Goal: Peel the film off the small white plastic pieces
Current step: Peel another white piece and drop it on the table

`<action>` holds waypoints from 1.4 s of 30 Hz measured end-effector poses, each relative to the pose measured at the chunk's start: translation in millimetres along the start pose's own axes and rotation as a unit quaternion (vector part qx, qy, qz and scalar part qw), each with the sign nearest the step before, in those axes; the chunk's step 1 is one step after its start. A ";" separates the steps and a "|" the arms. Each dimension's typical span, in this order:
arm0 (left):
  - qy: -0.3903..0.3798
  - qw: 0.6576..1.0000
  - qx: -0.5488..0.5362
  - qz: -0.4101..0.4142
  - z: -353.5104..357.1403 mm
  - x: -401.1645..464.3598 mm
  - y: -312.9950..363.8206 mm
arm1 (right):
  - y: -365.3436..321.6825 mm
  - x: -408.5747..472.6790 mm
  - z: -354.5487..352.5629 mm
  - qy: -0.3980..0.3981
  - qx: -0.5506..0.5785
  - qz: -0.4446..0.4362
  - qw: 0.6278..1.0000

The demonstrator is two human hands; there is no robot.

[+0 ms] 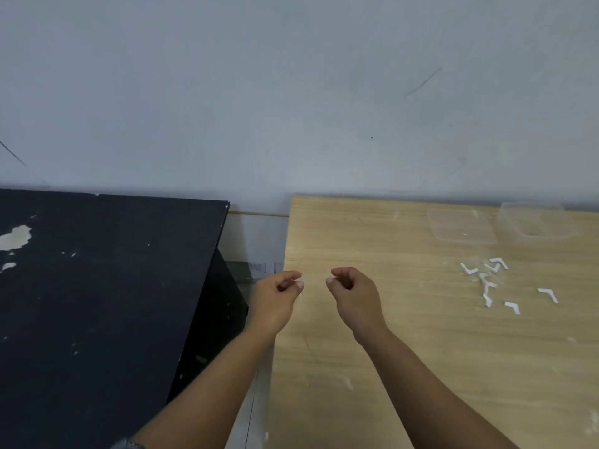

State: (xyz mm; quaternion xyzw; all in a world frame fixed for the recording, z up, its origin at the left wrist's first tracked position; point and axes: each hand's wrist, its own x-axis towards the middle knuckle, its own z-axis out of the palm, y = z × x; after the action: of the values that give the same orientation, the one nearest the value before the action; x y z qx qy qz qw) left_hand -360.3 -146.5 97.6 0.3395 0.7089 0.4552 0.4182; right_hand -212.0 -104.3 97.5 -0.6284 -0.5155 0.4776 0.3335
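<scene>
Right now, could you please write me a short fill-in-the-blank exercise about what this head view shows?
1. The white L-shaped pieces lie on the ____ wooden table.
2. To the left of that table stands a ____ surface with chipped paint.
3. Both the left hand and the right hand have their fingers ____.
4. The clear plastic container sits near the table's ____ edge.

Missing words: light; black; curled; far
</scene>
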 end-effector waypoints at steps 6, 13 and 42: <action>0.026 0.999 -0.013 -0.021 -4.4 61.6 0.5 | -6.6 61.6 20.8 0.010 -0.122 -0.060 0.991; 0.044 0.999 -0.007 -0.010 7.5 149.4 10.3 | 6.2 136.2 47.4 0.017 -0.289 -0.122 0.949; 0.068 0.992 0.102 -0.008 56.5 347.7 0.8 | 40.2 234.0 85.9 -0.010 -0.448 -0.192 0.873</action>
State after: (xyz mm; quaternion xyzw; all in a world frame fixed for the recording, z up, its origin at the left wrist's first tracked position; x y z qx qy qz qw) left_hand -455.1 174.0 -13.7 0.3426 0.7816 0.3989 0.3356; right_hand -276.9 105.6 -26.7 -0.5942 -0.7882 0.1280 0.0964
